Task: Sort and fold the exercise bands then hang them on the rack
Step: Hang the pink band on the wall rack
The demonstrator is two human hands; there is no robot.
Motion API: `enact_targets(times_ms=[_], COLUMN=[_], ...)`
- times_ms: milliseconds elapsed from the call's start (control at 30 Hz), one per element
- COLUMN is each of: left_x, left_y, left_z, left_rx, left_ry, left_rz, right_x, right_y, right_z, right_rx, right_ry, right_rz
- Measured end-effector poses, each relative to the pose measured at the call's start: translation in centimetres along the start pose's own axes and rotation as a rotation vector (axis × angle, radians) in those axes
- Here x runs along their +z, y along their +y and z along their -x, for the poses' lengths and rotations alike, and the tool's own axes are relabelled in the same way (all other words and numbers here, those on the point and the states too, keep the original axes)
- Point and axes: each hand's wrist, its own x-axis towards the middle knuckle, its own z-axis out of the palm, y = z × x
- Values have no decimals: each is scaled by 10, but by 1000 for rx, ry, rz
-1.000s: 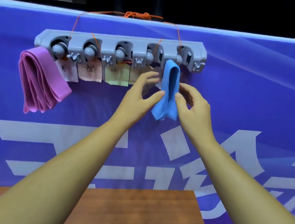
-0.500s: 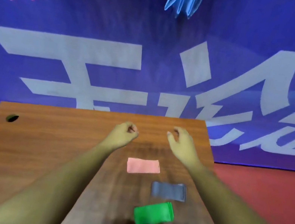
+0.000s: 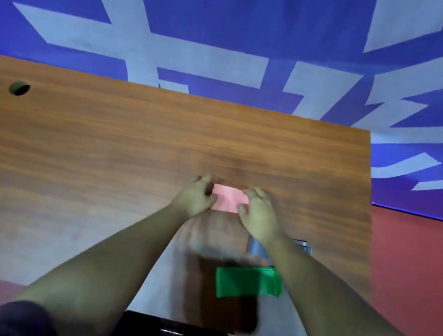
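Note:
A folded pink band (image 3: 229, 198) lies flat on the wooden table (image 3: 97, 160). My left hand (image 3: 197, 196) is at its left end and my right hand (image 3: 258, 213) at its right end, fingers curled over the band's edges. A folded grey band (image 3: 255, 246) lies nearer to me, mostly hidden under my right forearm. A folded green band (image 3: 247, 282) lies nearest, close to the table's front edge. The rack is out of view.
A round cable hole (image 3: 19, 88) sits at the table's far left corner. A blue banner with white lettering (image 3: 237, 37) stands right behind the table. Red floor (image 3: 417, 276) shows to the right and left of the table.
My view dropped from the rack, where both hands were at the hanging blue band, down to the table. Both hands came down and now hold the ends of the pink band.

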Motion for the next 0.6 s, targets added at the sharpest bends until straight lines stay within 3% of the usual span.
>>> enact_targets(times_ms=[167,367,600], left_x=[13,19,9], left_y=[-13,-22,-24], left_z=[-26,-34,-52], left_rx=[5,144,270], left_ry=[24,51,-70], left_rz=[-28,-97,-206], right_x=[15,31,33], right_y=[-5,2,3], right_z=[-25,-32,-35], right_rx=[-99,-111,-120], right_ry=[-3,19,43], right_rz=[141,231,204])
